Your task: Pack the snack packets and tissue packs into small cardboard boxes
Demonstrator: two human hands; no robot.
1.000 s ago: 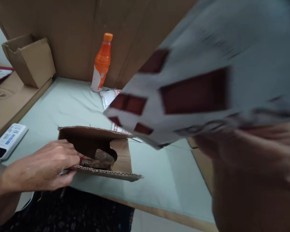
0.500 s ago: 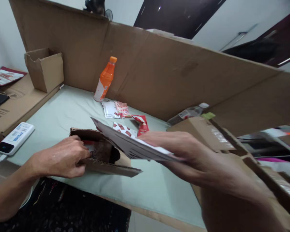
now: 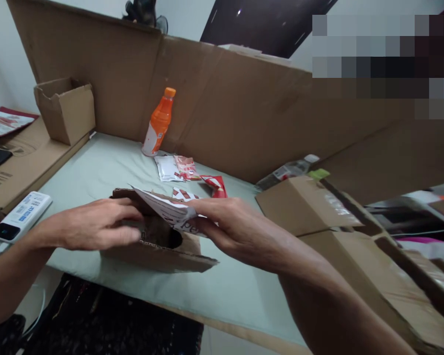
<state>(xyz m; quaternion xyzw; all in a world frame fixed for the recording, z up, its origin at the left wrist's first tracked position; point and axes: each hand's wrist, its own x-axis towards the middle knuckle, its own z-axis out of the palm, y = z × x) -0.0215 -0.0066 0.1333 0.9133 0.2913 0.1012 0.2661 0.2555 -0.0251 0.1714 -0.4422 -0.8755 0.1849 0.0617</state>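
My right hand [image 3: 234, 229] pinches a white sheet with dark printing [image 3: 170, 209] by its near right side. The sheet tilts over the opening of a small cardboard box [image 3: 151, 259] and hides part of the inside. At the box's left end is my left hand [image 3: 99, 224], its fingers stretched out and its thumb apart from them. The left fingertips are over the opening; I cannot tell whether they touch the sheet. Behind the box lie a white packet with red-brown shapes [image 3: 183, 194] and a red packet [image 3: 216, 186].
Further back are an orange drink bottle [image 3: 158, 123], a white packet [image 3: 166, 168] and a pink packet [image 3: 187, 167]. A power bank [image 3: 22, 217] lies left, below an upright cardboard box [image 3: 68, 111]. Cardboard boxes [image 3: 303, 204] and a clear bottle [image 3: 290, 170] are right. A cardboard wall [image 3: 236, 108] stands behind.
My right hand has moved left and brought the sheet over the box. My left hand has let go of the box's edge and straightened its fingers.
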